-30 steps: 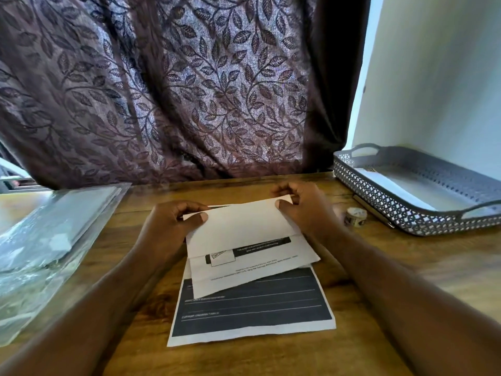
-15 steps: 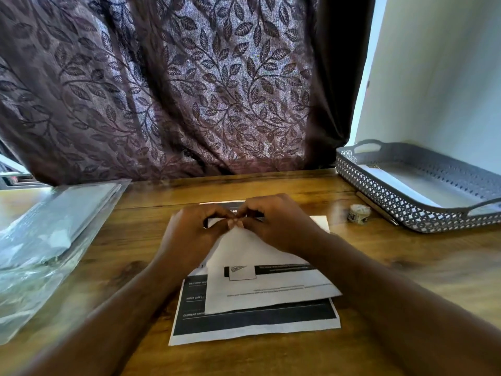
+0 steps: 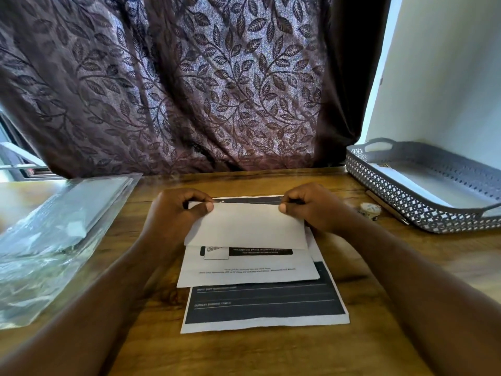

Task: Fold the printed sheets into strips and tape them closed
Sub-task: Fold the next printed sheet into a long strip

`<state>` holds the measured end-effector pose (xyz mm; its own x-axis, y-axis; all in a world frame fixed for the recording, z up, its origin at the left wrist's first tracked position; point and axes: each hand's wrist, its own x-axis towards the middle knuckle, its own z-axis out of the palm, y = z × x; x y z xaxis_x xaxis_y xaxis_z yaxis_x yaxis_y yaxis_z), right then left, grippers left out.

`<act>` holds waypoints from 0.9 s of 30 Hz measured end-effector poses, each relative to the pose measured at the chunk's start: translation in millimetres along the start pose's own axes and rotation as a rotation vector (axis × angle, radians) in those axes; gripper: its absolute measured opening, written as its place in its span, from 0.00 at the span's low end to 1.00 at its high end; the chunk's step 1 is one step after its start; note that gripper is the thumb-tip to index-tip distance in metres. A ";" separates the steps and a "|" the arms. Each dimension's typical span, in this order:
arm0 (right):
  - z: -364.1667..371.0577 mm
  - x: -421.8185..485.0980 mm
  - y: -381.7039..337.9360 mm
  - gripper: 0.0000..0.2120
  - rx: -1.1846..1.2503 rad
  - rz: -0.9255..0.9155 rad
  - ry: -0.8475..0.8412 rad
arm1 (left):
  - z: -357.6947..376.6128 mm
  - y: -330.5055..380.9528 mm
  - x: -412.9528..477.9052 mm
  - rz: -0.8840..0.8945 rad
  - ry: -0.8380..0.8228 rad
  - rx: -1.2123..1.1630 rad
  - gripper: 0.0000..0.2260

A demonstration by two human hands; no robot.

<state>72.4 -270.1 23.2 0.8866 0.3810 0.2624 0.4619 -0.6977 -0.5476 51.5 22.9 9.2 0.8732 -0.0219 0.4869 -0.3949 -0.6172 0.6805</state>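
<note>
Folded sheet (image 3: 245,226) at table centre, lying on a second printed sheet (image 3: 267,305) whose dark panel sticks out toward 6 o'clock. Left hand (image 3: 173,215) pinches the fold's upper-left corner, thumb on top, fingers curled behind. Right hand (image 3: 311,206) pinches the upper-right corner the same way. Both grips closed on the paper. The white flap's lower edge crosses the printed bar; the sheet's own bottom edge lies further toward 6.

Edges: wooden table (image 3: 271,354) bare at 6 o'clock and between the forearms. Plastic sleeve pile (image 3: 54,234) at 9 o'clock, apart from the left wrist. Grey lattice tray (image 3: 406,202) at 2–3 o'clock; tape roll (image 3: 370,211) and a pen (image 3: 387,207) just beside its near wall, near the right wrist. Curtain (image 3: 189,85) closes the far edge at 12.

Versus 0.5 s ago: hands were together at the fold's middle; now spread apart to the two corners.
</note>
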 end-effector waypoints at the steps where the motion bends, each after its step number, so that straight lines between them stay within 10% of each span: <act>1: -0.1 -0.6 2.3 0.09 0.027 0.015 0.006 | -0.2 -0.7 0.2 -0.001 0.001 0.008 0.08; 9: 5.1 -1.4 3.8 0.07 0.269 0.048 0.123 | 1.7 4.3 -1.2 -0.025 0.122 0.123 0.06; 13: 14.6 1.4 -9.1 0.06 0.247 0.002 0.170 | 0.5 7.2 -6.1 0.310 0.181 0.424 0.09; 27: 24.1 1.0 -23.6 0.04 0.063 -0.174 0.254 | 0.3 9.1 0.4 0.470 0.011 0.352 0.08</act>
<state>61.8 -238.7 17.2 0.7757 0.3221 0.5428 0.6122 -0.5931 -0.5229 48.4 17.0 15.5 0.6233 -0.3493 0.6996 -0.6190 -0.7671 0.1684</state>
